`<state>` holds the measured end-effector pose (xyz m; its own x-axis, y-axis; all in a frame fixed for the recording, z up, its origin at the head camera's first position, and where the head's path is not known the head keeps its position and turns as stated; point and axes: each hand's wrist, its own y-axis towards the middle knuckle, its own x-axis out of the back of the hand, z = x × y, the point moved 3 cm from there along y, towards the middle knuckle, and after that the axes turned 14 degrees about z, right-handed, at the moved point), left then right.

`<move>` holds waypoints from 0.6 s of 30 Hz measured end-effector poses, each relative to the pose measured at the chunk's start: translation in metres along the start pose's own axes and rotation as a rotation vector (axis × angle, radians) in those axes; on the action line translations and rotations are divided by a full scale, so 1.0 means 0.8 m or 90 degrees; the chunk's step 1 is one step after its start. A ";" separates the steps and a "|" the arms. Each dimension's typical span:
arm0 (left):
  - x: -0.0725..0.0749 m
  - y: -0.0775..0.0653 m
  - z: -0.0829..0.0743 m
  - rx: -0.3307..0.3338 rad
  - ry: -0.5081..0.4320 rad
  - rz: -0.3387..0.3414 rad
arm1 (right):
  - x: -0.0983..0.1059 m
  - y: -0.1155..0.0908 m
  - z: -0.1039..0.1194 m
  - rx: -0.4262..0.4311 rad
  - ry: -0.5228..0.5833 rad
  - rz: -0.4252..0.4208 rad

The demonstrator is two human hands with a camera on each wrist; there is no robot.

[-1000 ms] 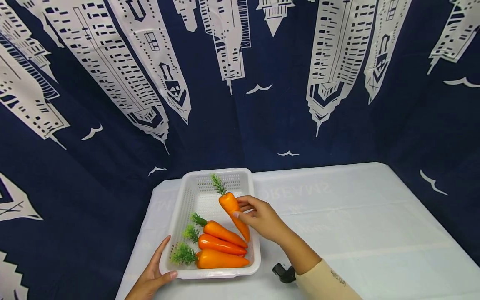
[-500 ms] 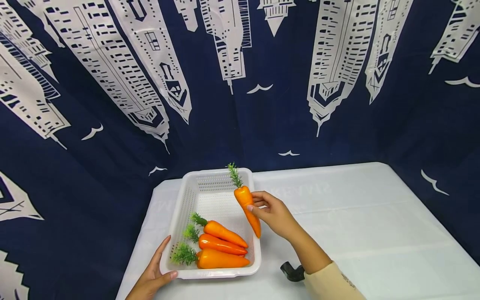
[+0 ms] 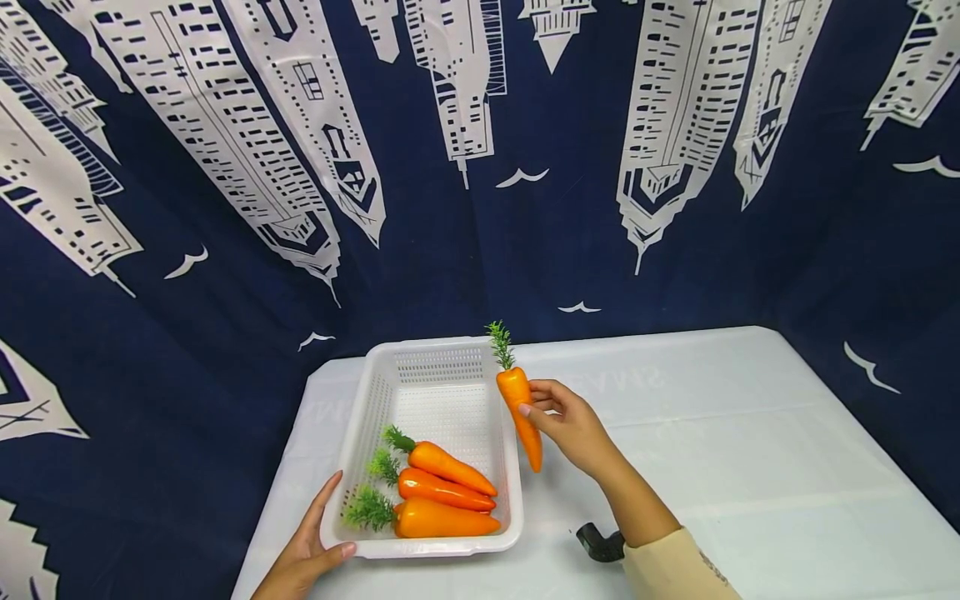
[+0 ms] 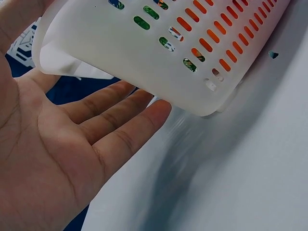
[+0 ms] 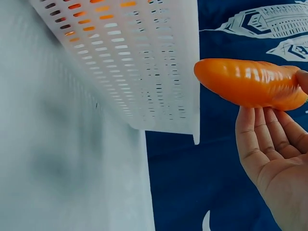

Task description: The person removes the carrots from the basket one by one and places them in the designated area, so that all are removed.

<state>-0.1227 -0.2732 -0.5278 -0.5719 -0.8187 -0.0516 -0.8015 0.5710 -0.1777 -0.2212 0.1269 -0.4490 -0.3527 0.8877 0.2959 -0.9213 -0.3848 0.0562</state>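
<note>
My right hand (image 3: 573, 425) pinches an orange toy carrot (image 3: 519, 408) with a green leafy top. It is held raised, top up, just past the right rim of a white plastic basket (image 3: 512, 500). In the right wrist view the thumb lies on one side of the carrot (image 5: 245, 82) and the fingers on the other. Three more carrots (image 3: 446, 518) lie side by side in the basket's near half, leafy tops to the left. My left hand (image 3: 303, 554) rests at the near left corner, its fingers (image 4: 125, 130) extended against the basket's outer wall below the rim.
The basket stands on the left part of a white-covered table (image 3: 712, 450). A black curved object (image 3: 600, 543) sits beside my right forearm, partly hidden by the sleeve. A dark blue cloth (image 3: 555, 233) with white building prints hangs behind the table.
My right hand has carried the carrot up and to the right, from over the basket to beyond its right rim. The left hand, basket and other carrots stay put.
</note>
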 end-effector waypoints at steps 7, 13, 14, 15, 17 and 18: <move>-0.001 0.000 -0.001 0.001 -0.009 -0.003 | 0.002 0.000 -0.008 -0.001 0.002 -0.009; -0.002 0.000 -0.006 -0.019 -0.002 0.012 | 0.003 0.000 -0.016 -0.021 0.014 -0.009; -0.002 0.000 -0.006 -0.018 -0.002 0.012 | 0.003 0.000 -0.018 -0.023 0.015 -0.008; -0.002 0.000 -0.006 -0.018 -0.002 0.013 | 0.003 -0.001 -0.020 -0.026 0.015 -0.011; -0.001 0.000 -0.005 -0.015 -0.001 0.012 | 0.003 -0.001 -0.023 -0.031 0.017 -0.013; -0.001 0.000 -0.005 -0.015 -0.001 0.012 | 0.003 -0.001 -0.025 -0.032 0.019 -0.013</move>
<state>-0.1225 -0.2724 -0.5241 -0.5865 -0.8080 -0.0567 -0.7945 0.5875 -0.1536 -0.2243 0.1346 -0.4677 -0.3378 0.9025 0.2671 -0.9352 -0.3539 0.0131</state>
